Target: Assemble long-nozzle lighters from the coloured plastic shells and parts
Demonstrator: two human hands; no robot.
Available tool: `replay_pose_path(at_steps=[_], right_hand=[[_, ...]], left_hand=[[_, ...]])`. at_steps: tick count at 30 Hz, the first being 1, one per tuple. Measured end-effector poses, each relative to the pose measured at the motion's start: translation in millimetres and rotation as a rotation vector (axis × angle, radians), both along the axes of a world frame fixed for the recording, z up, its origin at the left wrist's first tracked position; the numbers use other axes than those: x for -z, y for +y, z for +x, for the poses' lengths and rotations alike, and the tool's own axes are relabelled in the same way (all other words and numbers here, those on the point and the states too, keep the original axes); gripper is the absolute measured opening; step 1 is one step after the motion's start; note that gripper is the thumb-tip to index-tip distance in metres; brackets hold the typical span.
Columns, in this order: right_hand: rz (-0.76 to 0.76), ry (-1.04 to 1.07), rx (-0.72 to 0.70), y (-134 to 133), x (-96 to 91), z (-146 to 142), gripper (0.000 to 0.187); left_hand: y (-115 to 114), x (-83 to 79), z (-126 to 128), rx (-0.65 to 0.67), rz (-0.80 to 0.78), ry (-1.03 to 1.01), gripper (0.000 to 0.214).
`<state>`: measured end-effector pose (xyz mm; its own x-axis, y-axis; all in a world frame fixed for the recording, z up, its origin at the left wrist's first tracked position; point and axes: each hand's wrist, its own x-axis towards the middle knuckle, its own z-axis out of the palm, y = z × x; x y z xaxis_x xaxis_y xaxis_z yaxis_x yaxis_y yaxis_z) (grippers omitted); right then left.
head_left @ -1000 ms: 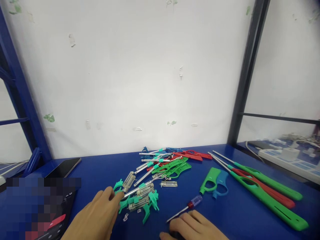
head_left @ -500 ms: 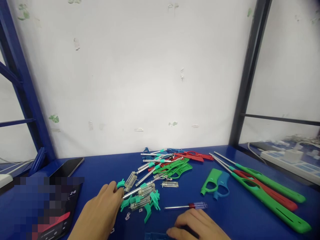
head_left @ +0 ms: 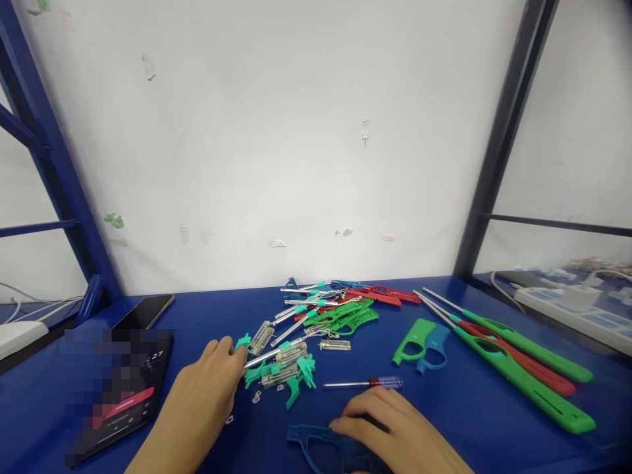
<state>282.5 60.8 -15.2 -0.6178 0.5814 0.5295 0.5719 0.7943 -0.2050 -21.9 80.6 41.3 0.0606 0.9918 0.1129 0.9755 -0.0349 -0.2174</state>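
Nearest you, just this side of the screwdriver [head_left: 368, 382], your right hand [head_left: 399, 431] is lying over the right end of a blue handle shell [head_left: 316, 444]. The fingers are curling down onto the plastic. The thumb is hidden, so I cannot tell whether you are gripping the shell or only pressing it to the counter [head_left: 469, 415].

Left of the screwdriver, your left hand [head_left: 197, 401] is reaching into the heap of teal-and-metal parts [head_left: 284, 372], loosely open. Its fingertips [head_left: 237, 352] are touching a teal piece [head_left: 242, 341] at the heap's left edge; whether they are pinching it is not showing.

I am reading this as a picking-out step: one hand is steadying a shell while the other is sorting through the small parts. Any lift from that heap is calling for a fine pinch on a single piece, since the parts are lying crossed and touching.

Beyond and right of the screwdriver, a green and a blue grip piece [head_left: 419, 342] are lying side by side, with the long lighters [head_left: 513, 365] farther right. Straight beyond it, the pile of green and red shells [head_left: 345, 316] is lying near the wall.

The frame's lower edge is cutting off the blue shell and both your wrists. The device [head_left: 118, 395] well left of the screwdriver is pixelated.
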Motion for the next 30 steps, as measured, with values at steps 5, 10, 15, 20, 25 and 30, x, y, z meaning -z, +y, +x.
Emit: replay_pose_path(at_steps=[5,10,15,20,25,30], right_hand=[[-0.068,0.005,0.006,-7,-6.2,0,0.041],[-0.089,0.002,0.018,-10,-11.0,1,0.04],[-0.094,0.014,0.026,-11,-10.7,1,0.039],[-0.16,0.176,0.079,-12,-6.9,3,0.036],[-0.216,0.678,0.227,-7,0.5,12,0.042],[-0.39,0.662,0.093,-12,-2.4,15,0.071]], left_hand=[[-3,-2.5,0,-0.02,0.045,0.006,0.036],[-9,-7.0,3,-0.043,0.096,-0.02,0.037],[-13,-15.5,0,-0.031,0.122,-0.078,0.039],[-19,-19.6,-2,0.085,0.214,-0.299,0.039],[-43,-4.2,-8,0.264,0.361,-0.405,0.033],[-77,35.3,-30,0.219,0.302,-0.398,0.022]])
